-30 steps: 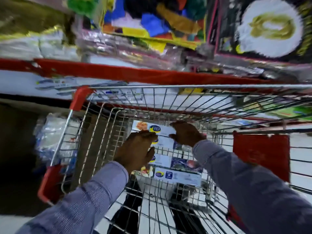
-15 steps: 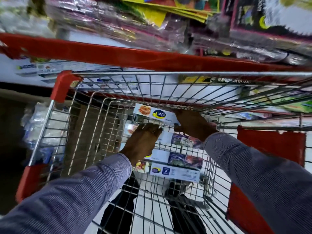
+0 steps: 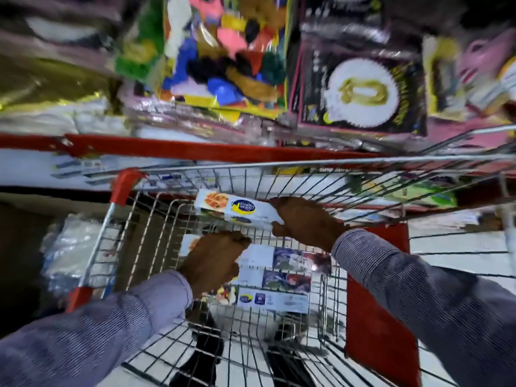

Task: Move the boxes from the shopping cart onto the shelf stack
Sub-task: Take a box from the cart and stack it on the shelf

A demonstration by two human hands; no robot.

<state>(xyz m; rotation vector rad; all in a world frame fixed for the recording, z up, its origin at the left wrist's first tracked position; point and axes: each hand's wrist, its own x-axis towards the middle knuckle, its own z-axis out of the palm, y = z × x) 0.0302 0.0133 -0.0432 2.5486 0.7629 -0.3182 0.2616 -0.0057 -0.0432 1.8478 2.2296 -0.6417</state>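
A long white box [image 3: 237, 209] with a blue and yellow logo is raised to just under the far rim of the wire shopping cart [image 3: 335, 162]. My right hand [image 3: 304, 222] grips its right end. Lower in the cart lies a stack of several similar white boxes [image 3: 279, 300]. My left hand [image 3: 215, 258] rests on the left part of the stack's top box [image 3: 257, 256], with its fingers curled over the far edge. The red-edged shelf [image 3: 195, 149] runs just beyond the cart.
Colourful party packs [image 3: 223, 65] and a black pack with a gold number [image 3: 360, 90] fill the shelf above. Clear-wrapped bundles [image 3: 69, 252] sit low on the left outside the cart. The cart's red seat flap [image 3: 374, 303] stands on the right.
My right hand has lifted the top box up and away from the stack towards the cart's far rim. My left hand stayed on the box below.
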